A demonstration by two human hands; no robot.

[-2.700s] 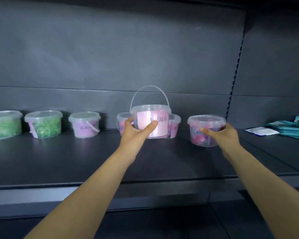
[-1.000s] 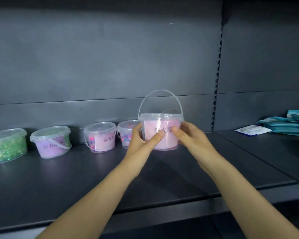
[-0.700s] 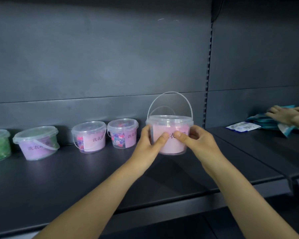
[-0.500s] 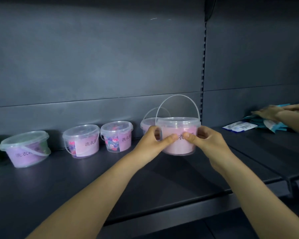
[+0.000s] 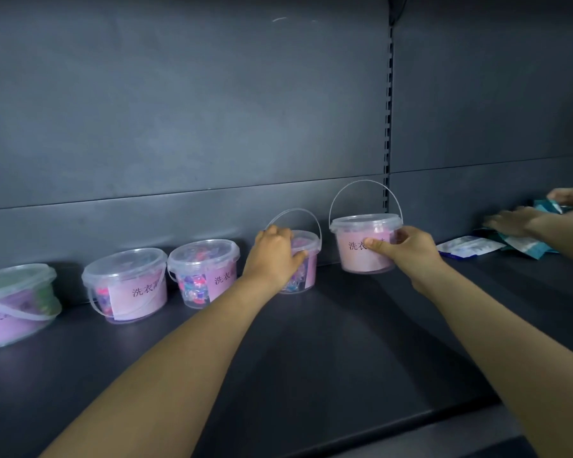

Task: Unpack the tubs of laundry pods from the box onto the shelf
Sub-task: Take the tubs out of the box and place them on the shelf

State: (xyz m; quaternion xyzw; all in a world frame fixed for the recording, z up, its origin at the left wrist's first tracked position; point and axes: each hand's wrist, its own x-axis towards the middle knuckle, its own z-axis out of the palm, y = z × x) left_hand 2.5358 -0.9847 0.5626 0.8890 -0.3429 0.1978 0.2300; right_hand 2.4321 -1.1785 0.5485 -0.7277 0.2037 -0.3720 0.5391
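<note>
A dark grey back panel fills most of the wall, split by a slotted upright. Below it runs the deep dark shelf, with five clear tubs lined along its back edge. The far-left tub is the widest, lilac and green inside. Next come a purple-labelled tub and a tub of mixed pods, just beside each other.

The left hand curls over the lid and front of the fourth tub, hiding much of it. That tub's handle stands upright. The right hand grips the pink tub nearest the upright, thumb across its label. I cannot tell whether its base is down.

Further right, another person's hands rest on teal packets, beside a white packet.
</note>
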